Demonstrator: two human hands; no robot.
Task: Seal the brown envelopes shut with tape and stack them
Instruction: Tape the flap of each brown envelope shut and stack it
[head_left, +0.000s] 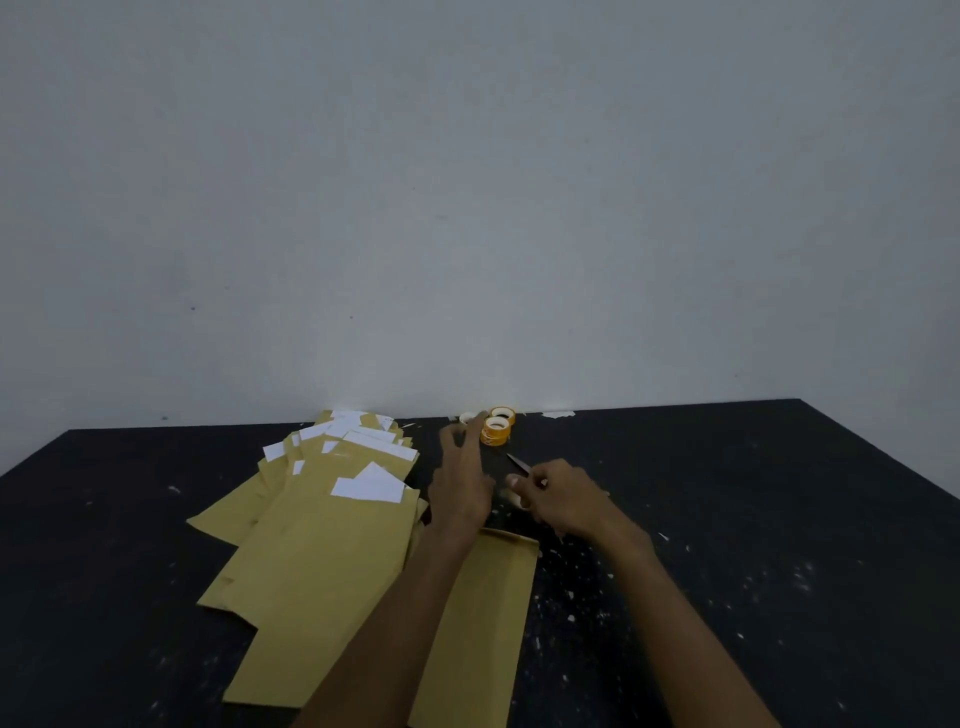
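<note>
While the black bench (727, 519) carries a fanned pile of brown envelopes (311, 545) on its left with white sheets poking from their mouths, most of the sealing and the stacking looks undone. A single brown envelope (493, 597) lies flat under the forearms; I cannot tell whether it is taped. The left grip (460, 488) reaches with fingers spread, holding nothing, near the yellow tape rolls (496, 431), while the right grip (561, 501) curls, pinching a thin pointed tool (517, 461).
</note>
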